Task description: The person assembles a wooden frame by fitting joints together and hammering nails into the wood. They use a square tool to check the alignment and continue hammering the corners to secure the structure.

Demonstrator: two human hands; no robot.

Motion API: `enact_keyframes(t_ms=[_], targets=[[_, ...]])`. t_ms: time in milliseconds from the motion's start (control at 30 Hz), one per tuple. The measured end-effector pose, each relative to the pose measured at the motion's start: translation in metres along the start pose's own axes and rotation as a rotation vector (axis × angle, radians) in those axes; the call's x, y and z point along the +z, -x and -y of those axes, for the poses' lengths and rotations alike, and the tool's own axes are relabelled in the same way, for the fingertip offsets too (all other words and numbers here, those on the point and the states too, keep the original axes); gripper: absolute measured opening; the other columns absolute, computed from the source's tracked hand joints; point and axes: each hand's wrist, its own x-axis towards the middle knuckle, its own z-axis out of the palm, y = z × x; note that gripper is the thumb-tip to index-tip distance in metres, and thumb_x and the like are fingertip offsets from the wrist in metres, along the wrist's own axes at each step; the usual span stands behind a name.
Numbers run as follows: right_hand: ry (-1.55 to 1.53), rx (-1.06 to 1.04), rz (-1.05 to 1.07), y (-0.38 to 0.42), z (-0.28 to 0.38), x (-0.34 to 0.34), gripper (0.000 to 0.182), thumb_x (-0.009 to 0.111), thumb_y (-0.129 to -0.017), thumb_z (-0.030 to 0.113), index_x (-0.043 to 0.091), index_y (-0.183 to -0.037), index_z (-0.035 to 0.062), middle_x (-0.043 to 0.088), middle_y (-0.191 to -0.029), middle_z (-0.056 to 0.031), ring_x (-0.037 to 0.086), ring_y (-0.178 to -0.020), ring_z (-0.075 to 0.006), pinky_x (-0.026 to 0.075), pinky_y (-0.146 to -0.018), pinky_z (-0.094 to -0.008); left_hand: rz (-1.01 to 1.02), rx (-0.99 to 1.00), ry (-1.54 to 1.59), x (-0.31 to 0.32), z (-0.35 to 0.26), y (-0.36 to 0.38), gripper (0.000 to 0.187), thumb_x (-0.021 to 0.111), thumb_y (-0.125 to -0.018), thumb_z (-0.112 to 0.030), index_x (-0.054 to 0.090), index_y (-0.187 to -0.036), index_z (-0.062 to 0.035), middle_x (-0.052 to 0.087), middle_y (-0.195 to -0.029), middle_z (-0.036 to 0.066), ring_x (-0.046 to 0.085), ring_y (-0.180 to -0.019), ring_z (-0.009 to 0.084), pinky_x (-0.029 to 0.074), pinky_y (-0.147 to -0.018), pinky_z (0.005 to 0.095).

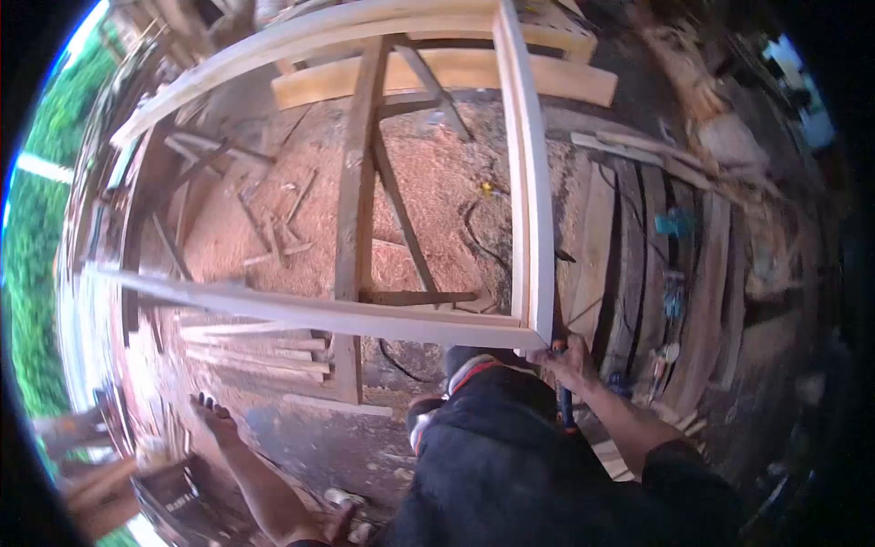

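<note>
A large rectangular wooden frame (538, 191) of pale planed lumber lies across a wooden support beam (354, 191). At its near right corner is my right hand (567, 365), fingers closed around a tool with a dark blue and orange handle (566, 408) that hangs down beside my leg. The tool's upper end is mostly hidden by the hand and the frame corner. My left hand (215, 419) is held low on the left, below the frame's near rail, its fingers apart and nothing in them.
Sawdust (428, 164) and offcuts cover the floor inside the frame. Thin strips of wood (260, 351) lie under the near rail. Long boards (629, 246) rest on the right, with a teal tool (674, 223) on them. A dark crate (173, 497) stands at lower left.
</note>
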Motion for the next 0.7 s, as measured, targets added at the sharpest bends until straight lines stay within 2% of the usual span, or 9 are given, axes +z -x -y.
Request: enact_keyframes(t_ms=[100, 200, 233, 300, 367, 400, 467, 633, 700], targets=[[0.330, 0.001, -0.215, -0.004, -0.048, 0.011, 0.052, 0.087, -0.074, 0.031, 0.063, -0.105, -0.0032, 0.065, -0.094, -0.0094, 0.063, -0.087, -0.0201, 0.054, -0.075, -0.0333, 0.051, 0.026, -0.206, 0.068, -0.054, -0.042, 0.070, 0.060, -0.086, -0.065, 0.050, -0.122, -0.0063, 0.044, -0.090, 0.005, 0.031, -0.047, 0.0056, 0.025, -0.036, 0.0169], [0.215, -0.311, -0.346, 0.009, -0.004, 0.042, 0.042, 0.083, -0.078, 0.024, 0.062, -0.103, -0.0032, 0.065, -0.090, -0.0105, 0.064, -0.080, -0.0214, 0.054, -0.073, -0.0348, 0.225, 0.196, -0.361, 0.115, -0.077, -0.114, 0.089, 0.060, -0.082, -0.072, 0.041, -0.138, -0.0058, 0.050, -0.097, 0.010, 0.032, -0.045, 0.0050, 0.026, -0.035, 0.0171], [0.249, -0.310, -0.390, 0.007, -0.011, 0.044, 0.040, 0.082, -0.079, 0.022, 0.062, -0.103, -0.0030, 0.064, -0.089, -0.0107, 0.064, -0.079, -0.0219, 0.053, -0.072, -0.0356, 0.184, 0.063, -0.399, 0.127, -0.076, -0.165, 0.078, 0.056, -0.092, -0.060, 0.034, -0.150, -0.0118, 0.051, -0.088, 0.008, 0.032, -0.044, 0.0046, 0.027, -0.034, 0.0157], [0.322, -0.295, -0.478, 0.008, -0.035, 0.049, 0.035, 0.080, -0.081, 0.018, 0.062, -0.103, -0.0027, 0.064, -0.086, -0.0113, 0.064, -0.078, -0.0229, 0.053, -0.072, -0.0372, 0.579, 0.254, -0.306, 0.153, -0.079, -0.178, 0.061, 0.049, -0.101, -0.034, 0.026, -0.155, -0.0173, 0.051, -0.083, 0.004, 0.029, -0.044, 0.0037, 0.025, -0.034, 0.0149], [0.302, -0.191, -0.536, 0.016, -0.014, 0.066, 0.032, 0.078, -0.081, 0.016, 0.062, -0.103, -0.0013, 0.062, -0.087, -0.0099, 0.063, -0.084, -0.0241, 0.051, -0.072, -0.0394, 0.577, 0.082, -0.450, 0.196, -0.102, -0.160, 0.060, 0.042, -0.100, -0.013, 0.022, -0.157, -0.0198, 0.050, -0.081, -0.002, 0.031, -0.049, 0.0020, 0.028, -0.039, 0.0130], [0.377, -0.166, -0.558, 0.016, -0.017, 0.066, 0.032, 0.078, -0.081, 0.016, 0.061, -0.103, -0.0012, 0.062, -0.086, -0.0091, 0.063, -0.084, -0.0235, 0.050, -0.071, -0.0393, 0.900, 0.206, -0.370, 0.182, -0.075, -0.261, 0.067, 0.043, -0.095, -0.007, 0.021, -0.157, -0.0194, 0.053, -0.096, -0.001, 0.032, -0.055, -0.0001, 0.031, -0.046, 0.0123], [0.436, -0.097, -0.563, 0.015, -0.030, 0.059, 0.033, 0.077, -0.083, 0.022, 0.062, -0.102, -0.0007, 0.062, -0.087, -0.0091, 0.060, -0.083, -0.0217, 0.049, -0.071, -0.0385, 0.819, 0.106, -0.419, 0.173, -0.062, -0.331, 0.049, 0.049, -0.096, -0.016, 0.043, -0.144, -0.0101, 0.055, -0.111, 0.003, 0.050, -0.082, 0.0085, 0.043, -0.074, 0.0224], [0.463, -0.051, -0.643, 0.017, -0.038, 0.063, 0.035, 0.075, -0.084, 0.025, 0.063, -0.107, 0.0012, 0.063, -0.091, -0.0122, 0.058, -0.084, -0.0236, 0.048, -0.075, -0.0374, 0.633, -0.001, -0.351, 0.171, -0.056, -0.320, 0.042, 0.068, -0.086, -0.049, 0.061, -0.112, -0.0172, 0.052, -0.084, -0.005, 0.035, -0.048, 0.0030, 0.028, -0.040, 0.0185], [0.444, -0.052, -0.652, 0.017, -0.049, 0.062, 0.034, 0.075, -0.084, 0.022, 0.063, -0.108, 0.0015, 0.063, -0.093, -0.0127, 0.058, -0.085, -0.0246, 0.049, -0.075, -0.0374, 0.755, 0.061, -0.310, 0.170, -0.058, -0.307, 0.043, 0.067, -0.086, -0.048, 0.059, -0.114, -0.0153, 0.058, -0.093, -0.001, 0.049, -0.067, 0.0100, 0.042, -0.061, 0.0249]])
